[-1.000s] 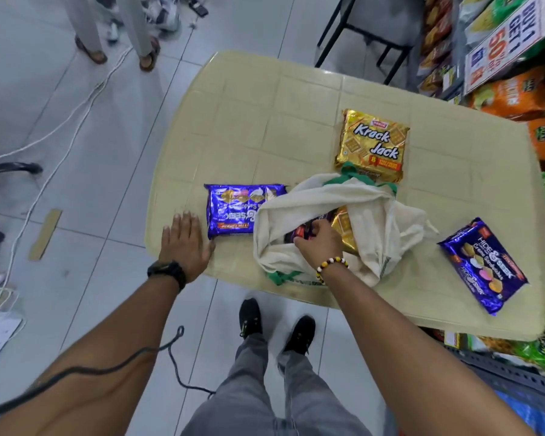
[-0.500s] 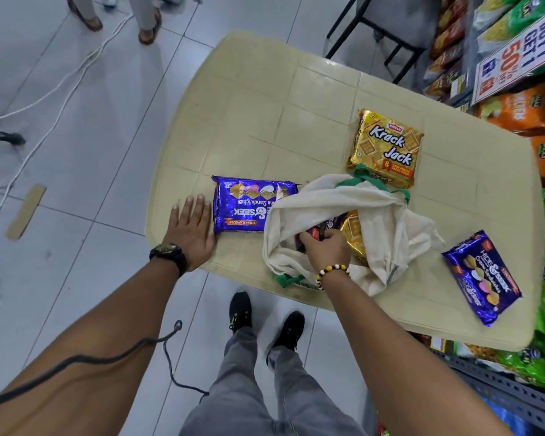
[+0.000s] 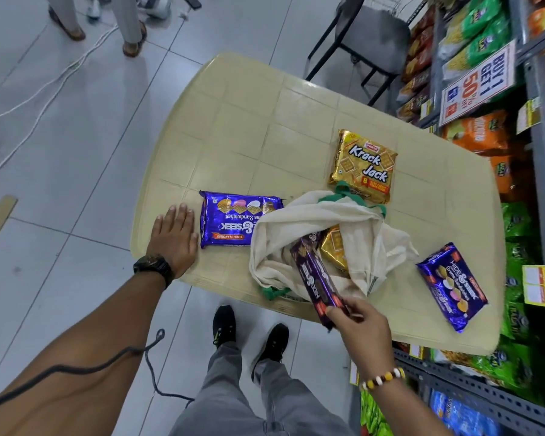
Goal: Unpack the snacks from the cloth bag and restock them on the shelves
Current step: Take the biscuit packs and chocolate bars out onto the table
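The right hand [image 3: 359, 322] pinches the near end of a slim, glossy purple biscuit pack [image 3: 315, 275], its far end at the crumpled cream cloth bag [image 3: 296, 221] mouth; the left hand [image 3: 173, 237] lies flat, fingers straight, on the grid-patterned beige table [image 3: 265, 121]

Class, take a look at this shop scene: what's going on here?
A person is unpacking snacks from a cloth bag on a table beside stocked shelves. The right hand pinches a dark purple pack by its near end, its far end over the bag's mouth. The left hand rests flat on the table. Out on the table lie a blue pack, a second blue pack and a Krack Jack pack. A gold pack shows inside the bag.
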Demonstrator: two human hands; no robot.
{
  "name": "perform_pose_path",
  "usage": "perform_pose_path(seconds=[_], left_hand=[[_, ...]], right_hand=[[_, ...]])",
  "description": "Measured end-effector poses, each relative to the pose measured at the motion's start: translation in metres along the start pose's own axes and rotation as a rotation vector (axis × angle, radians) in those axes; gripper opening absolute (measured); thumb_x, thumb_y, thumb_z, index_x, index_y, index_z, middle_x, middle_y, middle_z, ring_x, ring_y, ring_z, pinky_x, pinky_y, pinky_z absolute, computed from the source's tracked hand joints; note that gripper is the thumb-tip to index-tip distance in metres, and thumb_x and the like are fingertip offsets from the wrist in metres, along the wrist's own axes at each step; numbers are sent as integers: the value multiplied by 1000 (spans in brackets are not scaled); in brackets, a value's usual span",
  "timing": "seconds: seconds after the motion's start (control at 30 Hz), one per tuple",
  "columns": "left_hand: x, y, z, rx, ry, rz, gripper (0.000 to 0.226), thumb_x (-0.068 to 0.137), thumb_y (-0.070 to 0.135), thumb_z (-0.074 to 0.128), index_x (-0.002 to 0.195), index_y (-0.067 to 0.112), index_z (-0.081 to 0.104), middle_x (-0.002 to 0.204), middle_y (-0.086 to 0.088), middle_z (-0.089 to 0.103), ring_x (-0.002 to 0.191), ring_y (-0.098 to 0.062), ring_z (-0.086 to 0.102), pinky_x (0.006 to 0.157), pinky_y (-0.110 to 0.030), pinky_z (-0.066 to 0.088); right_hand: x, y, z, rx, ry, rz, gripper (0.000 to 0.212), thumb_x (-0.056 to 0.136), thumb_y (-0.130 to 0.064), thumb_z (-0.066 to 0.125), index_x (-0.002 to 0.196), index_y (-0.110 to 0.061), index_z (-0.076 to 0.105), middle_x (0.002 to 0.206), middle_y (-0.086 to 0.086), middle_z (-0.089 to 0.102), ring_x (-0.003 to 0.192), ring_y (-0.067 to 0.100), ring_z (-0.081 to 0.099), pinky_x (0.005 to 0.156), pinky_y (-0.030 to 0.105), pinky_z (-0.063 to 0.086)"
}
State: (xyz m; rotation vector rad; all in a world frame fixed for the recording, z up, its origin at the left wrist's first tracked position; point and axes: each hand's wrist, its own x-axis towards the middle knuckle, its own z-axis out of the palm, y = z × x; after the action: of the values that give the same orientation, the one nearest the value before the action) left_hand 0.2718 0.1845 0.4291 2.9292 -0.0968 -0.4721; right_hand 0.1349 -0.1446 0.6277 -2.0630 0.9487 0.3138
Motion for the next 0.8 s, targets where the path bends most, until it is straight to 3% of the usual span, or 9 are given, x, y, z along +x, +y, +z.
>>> perform_pose_path(seconds=[0.07,0.1,0.2,0.3,0.33,0.4,0.5,0.73,0.8], left_hand=[[11,0,-2,-27,3,-62,64,101,39,22,157,10,14,166,-9,10,153,-28,6,121,-42,-7],[15,-1,-4,-30,0,-80,64,102,40,22,157,10,13,166,-10,8,153,-29,5,121,-42,-8],[21,-5,-2,1,8,-77,70,98,45,14,157,8,14,166,-12,10,153,-31,7,111,-33,-29],[19,-4,2,16,10,-77,69,98,44,15,156,7,18,165,-13,16,152,-32,13,112,-33,-29],[20,-4,3,18,12,-79,68,98,44,17,156,7,20,164,-13,17,152,-32,14,114,-34,-27],[21,-3,5,28,37,-86,67,98,43,19,156,8,20,164,-12,17,152,-32,15,115,-36,-23],[22,-5,9,51,65,-83,68,99,44,16,157,10,15,166,-10,13,152,-30,11,116,-38,-20],[25,-7,13,56,93,-79,67,99,44,21,157,11,15,166,-8,13,153,-30,10,118,-41,-14],[25,-8,13,56,101,-79,67,98,43,23,156,11,19,165,-9,18,152,-31,15,119,-42,-12]], right_hand=[[-13,2,-7,27,3,-25,18,74,-15,81,87,-27,77,88,0,75,80,16,71,75,41,59],[-18,2,-10,39,3,-41,23,75,-12,82,91,-27,77,93,0,73,81,13,70,75,40,59],[-14,-17,-9,78,-19,-111,32,77,-6,81,98,-28,74,100,-1,69,81,4,69,75,36,59],[26,-54,9,-4,-37,-290,35,76,-11,82,103,-32,72,102,-3,65,88,2,66,77,17,54],[45,-70,20,-40,-43,-346,36,76,-14,82,102,-36,70,101,-4,64,89,2,64,79,18,53],[87,-102,46,-105,-60,-451,32,76,-22,81,100,-40,69,99,-3,62,90,7,63,81,24,52],[152,-145,95,-195,-75,-550,28,76,-28,79,104,-27,73,97,2,59,92,19,62,83,31,53],[227,-194,173,-463,-188,-678,43,84,-28,70,126,-18,64,117,12,54,95,20,57,86,18,37],[232,-191,185,-529,-221,-689,46,87,-26,68,132,-17,59,123,14,52,105,25,58,88,20,36]])
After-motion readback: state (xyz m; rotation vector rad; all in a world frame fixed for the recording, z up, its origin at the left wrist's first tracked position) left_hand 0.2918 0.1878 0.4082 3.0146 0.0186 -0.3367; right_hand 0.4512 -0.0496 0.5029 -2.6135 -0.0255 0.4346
